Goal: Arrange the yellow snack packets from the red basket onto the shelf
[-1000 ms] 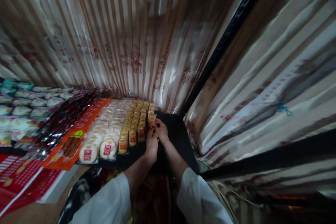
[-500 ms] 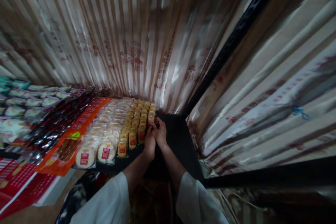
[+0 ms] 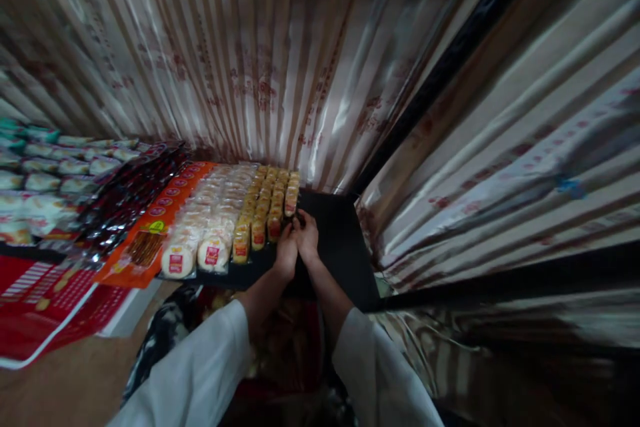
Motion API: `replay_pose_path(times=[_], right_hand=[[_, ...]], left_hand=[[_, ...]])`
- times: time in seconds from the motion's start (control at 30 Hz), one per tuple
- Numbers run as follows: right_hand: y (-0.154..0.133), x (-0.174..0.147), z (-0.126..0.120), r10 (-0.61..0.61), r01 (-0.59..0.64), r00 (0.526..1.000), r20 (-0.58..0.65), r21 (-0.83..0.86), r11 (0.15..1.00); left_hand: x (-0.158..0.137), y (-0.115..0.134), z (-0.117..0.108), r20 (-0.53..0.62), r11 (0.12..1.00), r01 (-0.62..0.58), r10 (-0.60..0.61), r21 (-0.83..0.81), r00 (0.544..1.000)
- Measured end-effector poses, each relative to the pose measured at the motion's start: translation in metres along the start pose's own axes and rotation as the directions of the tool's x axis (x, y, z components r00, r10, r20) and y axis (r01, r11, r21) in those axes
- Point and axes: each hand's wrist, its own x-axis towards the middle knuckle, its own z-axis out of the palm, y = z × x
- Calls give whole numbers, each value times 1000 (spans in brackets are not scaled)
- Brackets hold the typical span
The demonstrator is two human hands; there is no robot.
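My left hand (image 3: 287,251) and my right hand (image 3: 307,236) are side by side at the near end of the rightmost row of small yellow wrapped cakes (image 3: 291,200). The fingers of both curl inward and nearly meet. Whatever lies between them is too dark and small to make out. Beside that row, to the left, stand several more rows of yellow wrapped cakes (image 3: 259,235) with red labels. Round white wrapped cakes (image 3: 213,255), also red-labelled, fill the rows beyond. All these rest on a black shelf (image 3: 345,247).
Left of the cakes lie an orange snack bag (image 3: 133,257), dark shiny packets (image 3: 125,203) and white packets (image 3: 45,213). A red printed box (image 3: 45,307) sits lower left. A black post (image 3: 415,103) rises at the right; striped sheeting (image 3: 280,73) hangs behind.
The view has tipped down, so the shelf sits higher in the picture. My hands have drawn slightly back from the front of the rightmost cake row, still close together.
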Motion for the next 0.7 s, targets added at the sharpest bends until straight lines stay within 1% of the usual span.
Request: replay_pose_path(times=[0.17,0.27,0.33,0.4,0.43,0.5,0.53,0.57,0.6,0.63,0.7], right_hand=[[1,-48,-7,29,-30,999,36,37,999],[0,-75,-14,18,-20,999,51,40,999],[-3,-94,-20,-11,9,999,48,44,999],[-7,-115,-27,-56,52,997,55,73,996],[-10,-127,-30,-86,80,994,68,95,992],[-13,-151,-38,-158,144,982,107,128,981],[-14,-162,-40,-191,177,974,120,115,977],[-13,-173,-43,-216,204,965,151,90,975],[-11,-183,-44,-238,231,949,204,59,971],[-7,-191,-43,-244,249,932,270,18,968],[3,-201,-40,-193,251,907,375,-113,961]], left_hand=[[-26,-22,-21,-63,997,6,-2,71,998],[-46,-36,-37,-66,996,-30,36,80,997],[-63,-44,-50,-38,991,-91,95,102,995],[-81,-50,-65,27,976,-158,156,152,987],[-90,-53,-73,70,966,-185,175,182,982],[-106,-59,-89,140,949,-199,169,243,976],[-111,-63,-97,136,945,-187,155,268,979],[-115,-67,-105,109,945,-154,127,288,986],[-116,-71,-112,77,946,-111,92,305,993],[-115,-77,-118,41,946,-58,47,320,998],[-110,-87,-128,-15,940,46,-44,337,999]])
